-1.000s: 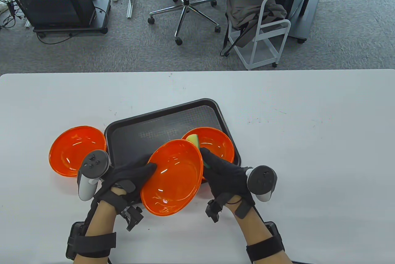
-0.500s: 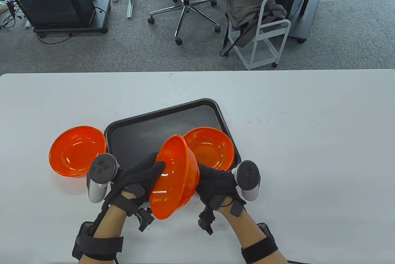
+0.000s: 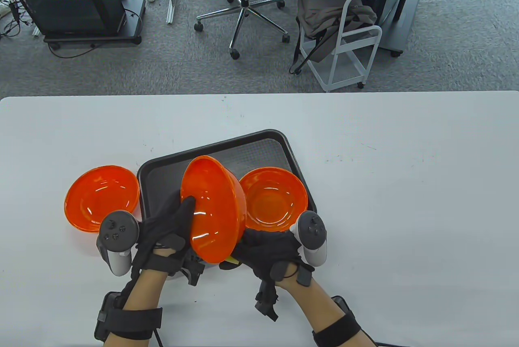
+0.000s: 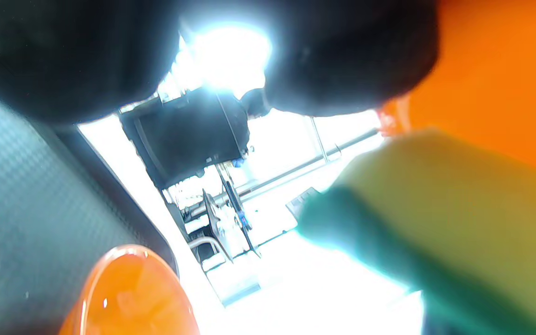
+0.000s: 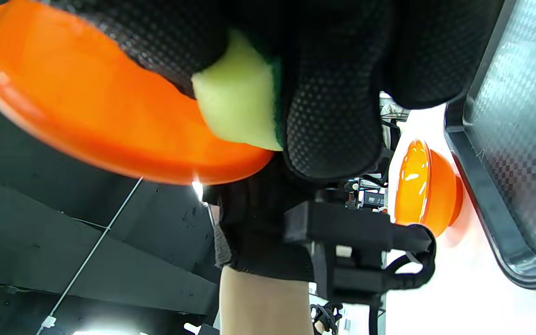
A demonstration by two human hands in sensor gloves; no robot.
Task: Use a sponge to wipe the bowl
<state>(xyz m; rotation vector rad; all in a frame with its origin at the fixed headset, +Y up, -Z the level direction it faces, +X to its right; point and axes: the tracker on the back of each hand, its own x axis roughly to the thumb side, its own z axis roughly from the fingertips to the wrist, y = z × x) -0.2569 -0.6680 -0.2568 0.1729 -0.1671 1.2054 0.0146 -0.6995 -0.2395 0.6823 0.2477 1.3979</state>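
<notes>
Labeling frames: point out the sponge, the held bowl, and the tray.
sponge (image 5: pixel 237 109), right wrist view, yellow face
held bowl (image 3: pixel 215 217), table view, inner wall
tray (image 3: pixel 279 134), table view, far rim

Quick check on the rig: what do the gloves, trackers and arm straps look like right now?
Both the left hand and the right hand wear black textured gloves with small black sensor modules and thin cables at the wrists. Each carries a tracker, dark grey round face with buttons on a white handle. The forearms are bare, with wide black straps.
</notes>
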